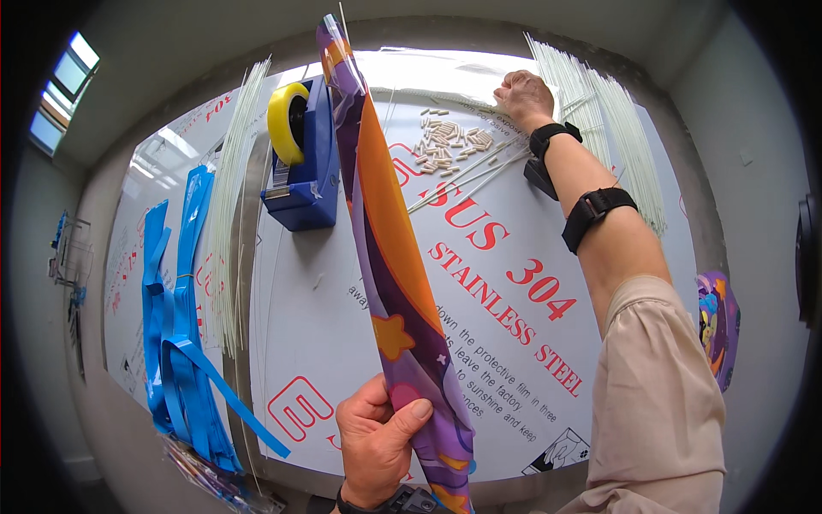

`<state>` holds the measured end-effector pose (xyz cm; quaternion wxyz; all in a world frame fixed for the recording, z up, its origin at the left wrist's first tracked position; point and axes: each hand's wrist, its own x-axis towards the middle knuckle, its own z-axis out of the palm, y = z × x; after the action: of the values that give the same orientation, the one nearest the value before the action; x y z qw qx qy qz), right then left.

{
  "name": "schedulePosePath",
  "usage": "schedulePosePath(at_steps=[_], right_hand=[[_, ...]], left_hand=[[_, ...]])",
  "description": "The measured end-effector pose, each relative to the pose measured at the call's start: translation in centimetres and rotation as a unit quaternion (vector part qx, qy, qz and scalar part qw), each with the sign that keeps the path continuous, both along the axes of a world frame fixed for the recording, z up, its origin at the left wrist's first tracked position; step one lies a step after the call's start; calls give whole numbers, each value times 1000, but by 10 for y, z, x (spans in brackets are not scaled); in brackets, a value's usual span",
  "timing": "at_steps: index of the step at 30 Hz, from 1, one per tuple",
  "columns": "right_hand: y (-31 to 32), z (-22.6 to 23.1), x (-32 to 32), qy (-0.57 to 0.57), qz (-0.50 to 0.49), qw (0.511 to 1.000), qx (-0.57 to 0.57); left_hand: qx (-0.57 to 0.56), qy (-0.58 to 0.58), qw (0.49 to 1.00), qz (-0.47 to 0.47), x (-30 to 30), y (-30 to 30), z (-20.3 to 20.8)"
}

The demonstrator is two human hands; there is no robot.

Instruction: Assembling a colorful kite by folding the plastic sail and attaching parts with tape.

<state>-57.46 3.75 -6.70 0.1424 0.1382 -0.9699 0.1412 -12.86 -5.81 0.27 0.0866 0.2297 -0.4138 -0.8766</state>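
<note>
My left hand [377, 437] is closed around the lower part of a long folded piece of purple and orange printed fabric [398, 257], its thumb lying on top. The fabric stretches away from me across the table, with clear film and a thin pale rod tip at its far end. My right arm reaches to the far side, where my right hand [524, 96] has its fingers curled in beside a bundle of thin white rods [578, 94]. Whatever those fingers hold is hidden. Small pale tubes [445, 141] lie in a pile left of that hand, and several loose rods [467, 182] lie near them.
A blue tape dispenser [308, 193] with a yellow tape roll [287, 124] stands left of the fabric. Further left are more thin rods [231, 214] and blue strips [184, 343]. The table [317, 343] has a printed white covering. Another printed fabric piece [719, 325] shows at the right edge.
</note>
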Motion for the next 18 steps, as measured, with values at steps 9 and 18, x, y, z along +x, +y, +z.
schedulePosePath(at_steps=[9, 18], right_hand=[[13, 26, 12, 30, -10, 993, 113], [56, 23, -28, -74, -231, 910, -338]], left_hand=[[-2, 2, 1000, -4, -5, 2, -4], [38, 27, 999, -27, -5, 4, -11]])
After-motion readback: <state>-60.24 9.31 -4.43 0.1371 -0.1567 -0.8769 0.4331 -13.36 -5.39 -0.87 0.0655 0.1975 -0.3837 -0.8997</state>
